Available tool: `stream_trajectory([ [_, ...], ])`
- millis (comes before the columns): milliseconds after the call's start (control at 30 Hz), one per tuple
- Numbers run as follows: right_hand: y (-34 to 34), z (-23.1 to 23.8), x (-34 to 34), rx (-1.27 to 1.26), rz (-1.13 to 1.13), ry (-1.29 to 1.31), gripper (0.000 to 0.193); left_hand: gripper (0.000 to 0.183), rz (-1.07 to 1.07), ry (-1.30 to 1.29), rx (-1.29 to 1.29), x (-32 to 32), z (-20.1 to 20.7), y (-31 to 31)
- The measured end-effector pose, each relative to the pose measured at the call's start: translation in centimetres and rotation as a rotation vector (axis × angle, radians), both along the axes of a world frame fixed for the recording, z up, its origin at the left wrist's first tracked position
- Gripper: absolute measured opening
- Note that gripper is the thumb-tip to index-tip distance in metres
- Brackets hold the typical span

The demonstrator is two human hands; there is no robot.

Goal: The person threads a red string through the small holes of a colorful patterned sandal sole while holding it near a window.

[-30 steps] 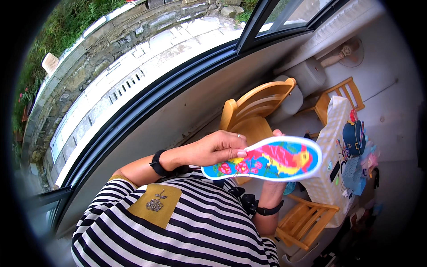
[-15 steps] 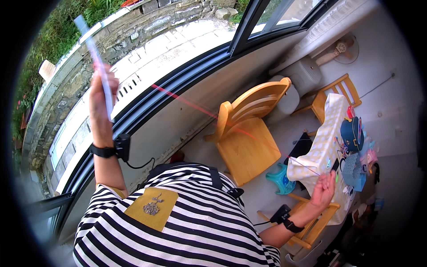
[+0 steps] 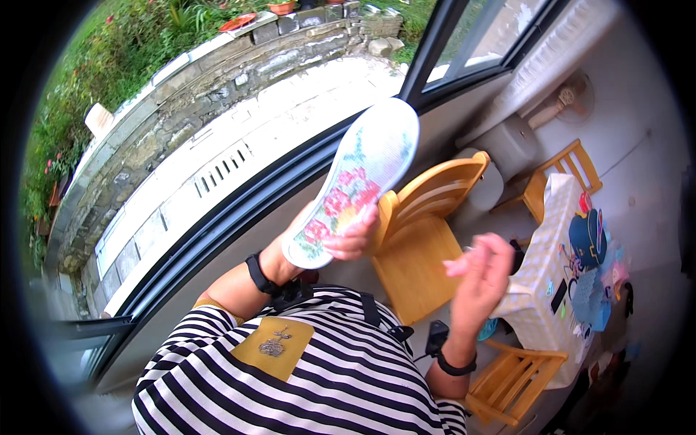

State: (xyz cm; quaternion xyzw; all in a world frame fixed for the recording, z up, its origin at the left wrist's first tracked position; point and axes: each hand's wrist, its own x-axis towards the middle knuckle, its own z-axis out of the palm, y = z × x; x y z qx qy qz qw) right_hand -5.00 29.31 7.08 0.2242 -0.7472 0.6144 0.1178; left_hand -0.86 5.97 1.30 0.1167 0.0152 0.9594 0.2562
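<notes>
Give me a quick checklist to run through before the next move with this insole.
1. Left hand gripping the embroidered insole: ok, fingers wrap its narrower end.
2. Insole's flowered face visible: ok, a pale face with pink-red flowers shows.
3. Right hand apart from the insole: ok, a gap shows between them.
4. Thread in the right fingertips: cannot tell, too blurred.
5. Left fingers free of the wooden chair: cannot tell, they overlap it in this view.
6. Black wristband on the right wrist: ok, it is in place.
</notes>
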Motion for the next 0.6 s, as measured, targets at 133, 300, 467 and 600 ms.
stream_trajectory([
  [133, -2.9, 1.4, 1.1, 0.291, 0.059, 0.280, 0.015, 0.044, -0.152, 0.013, 0.079, -0.1, -0.3, 2.4],
  [300, -3.6, 1.8, 1.1, 0.289, 0.093, 0.374, 0.016, 0.040, -0.196, 0.073, 0.100, -0.4, -0.5, 3.2],
  [467, -3.5, 1.9, 1.1, 0.317, 0.094, 0.350, 0.016, 0.037, -0.212, 0.108, 0.101, -0.6, -0.3, 3.4],
  [600, -3.4, 1.8, 0.9, 0.326, 0.095, 0.354, 0.016, 0.035, -0.204, 0.103, 0.087, -0.8, 0.0, 3.5],
])
